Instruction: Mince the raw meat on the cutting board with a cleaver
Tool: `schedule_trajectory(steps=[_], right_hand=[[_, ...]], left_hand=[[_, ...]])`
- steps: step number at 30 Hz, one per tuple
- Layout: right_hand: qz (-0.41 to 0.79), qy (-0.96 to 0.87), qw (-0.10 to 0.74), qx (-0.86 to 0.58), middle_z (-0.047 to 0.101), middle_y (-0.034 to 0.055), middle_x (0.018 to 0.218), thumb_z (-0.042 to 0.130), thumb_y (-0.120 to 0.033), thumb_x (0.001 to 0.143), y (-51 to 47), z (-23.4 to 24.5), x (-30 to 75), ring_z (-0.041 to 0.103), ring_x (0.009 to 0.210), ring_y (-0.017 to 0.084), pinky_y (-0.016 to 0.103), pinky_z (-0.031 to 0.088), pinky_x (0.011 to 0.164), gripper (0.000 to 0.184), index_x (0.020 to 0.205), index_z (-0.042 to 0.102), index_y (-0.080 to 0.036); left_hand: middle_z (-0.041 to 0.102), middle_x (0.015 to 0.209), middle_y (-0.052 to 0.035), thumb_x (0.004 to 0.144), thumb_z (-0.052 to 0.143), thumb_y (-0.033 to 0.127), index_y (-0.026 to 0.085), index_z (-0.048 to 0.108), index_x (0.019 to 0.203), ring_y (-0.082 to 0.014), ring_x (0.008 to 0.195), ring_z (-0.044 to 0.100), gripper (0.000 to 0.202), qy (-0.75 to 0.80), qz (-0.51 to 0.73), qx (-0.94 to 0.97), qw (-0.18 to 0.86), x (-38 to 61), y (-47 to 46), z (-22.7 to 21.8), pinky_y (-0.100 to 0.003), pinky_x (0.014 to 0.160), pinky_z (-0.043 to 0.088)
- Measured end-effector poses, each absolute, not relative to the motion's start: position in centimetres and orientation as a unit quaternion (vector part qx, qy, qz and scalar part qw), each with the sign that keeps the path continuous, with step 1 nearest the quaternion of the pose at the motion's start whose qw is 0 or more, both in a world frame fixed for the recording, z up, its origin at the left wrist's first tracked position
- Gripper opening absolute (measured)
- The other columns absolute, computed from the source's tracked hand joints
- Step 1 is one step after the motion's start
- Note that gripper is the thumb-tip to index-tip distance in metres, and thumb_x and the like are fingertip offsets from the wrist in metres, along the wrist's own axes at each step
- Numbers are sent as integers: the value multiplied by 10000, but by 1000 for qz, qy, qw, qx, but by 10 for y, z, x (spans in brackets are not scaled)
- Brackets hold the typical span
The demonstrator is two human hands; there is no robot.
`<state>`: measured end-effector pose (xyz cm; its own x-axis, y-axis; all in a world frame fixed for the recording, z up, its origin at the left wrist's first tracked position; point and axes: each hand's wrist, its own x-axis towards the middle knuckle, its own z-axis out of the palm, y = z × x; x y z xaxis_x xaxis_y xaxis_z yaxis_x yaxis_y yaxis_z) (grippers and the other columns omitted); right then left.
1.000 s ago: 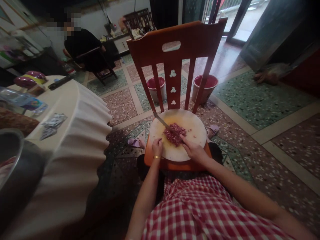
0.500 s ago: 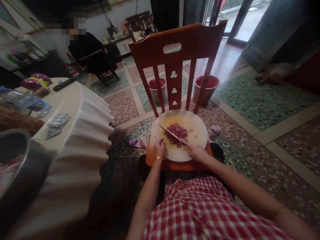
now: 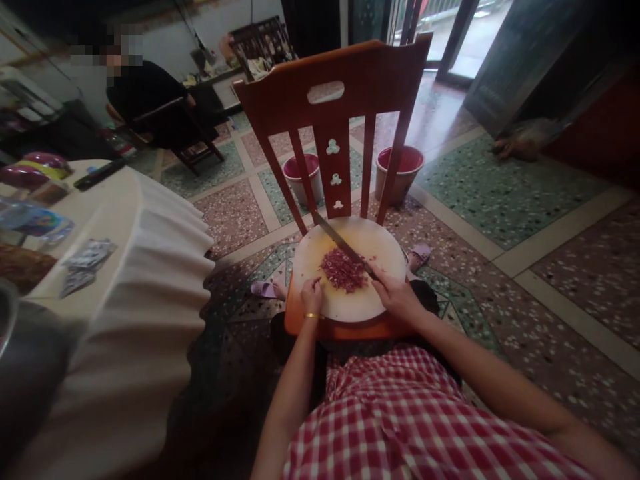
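A round pale chopping board (image 3: 380, 243) lies on the seat of a red-brown wooden chair (image 3: 330, 100) in front of me. A heap of chopped red meat (image 3: 343, 270) sits in the board's middle. My right hand (image 3: 397, 293) is closed on the handle of a knife (image 3: 340, 243), whose blade slants up and left over the meat. My left hand (image 3: 311, 295), with a gold bangle at the wrist, rests curled on the board's near left edge beside the meat.
Two pink-rimmed buckets (image 3: 303, 175) (image 3: 400, 170) stand on the terrazzo floor behind the chair. A table with a white pleated cloth (image 3: 145, 267) and small items is at my left. A person in black (image 3: 150, 100) sits at the back left. Pink slippers (image 3: 263, 288) show under the chair.
The knife blade rose and fell over the meat, now slanting up and left across the heap. My left hand stayed at the board's edge. The view shifted slightly to the right.
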<state>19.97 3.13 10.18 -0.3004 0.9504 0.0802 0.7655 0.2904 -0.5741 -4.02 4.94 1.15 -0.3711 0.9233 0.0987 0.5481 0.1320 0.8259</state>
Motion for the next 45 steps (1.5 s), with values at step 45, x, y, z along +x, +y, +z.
schedule_trajectory(steps=[45], right_hand=[[607,-372,410,-571,443,-94,518,433,-450,796,3,77,255,355,288,67,168,298,260,625,1356,207,-290]], left_hand=[[603,746,-51,744,400,132,165,635,822,-153,763,530,250,691,378,599,145,-30,42,-8,-293,747,427]])
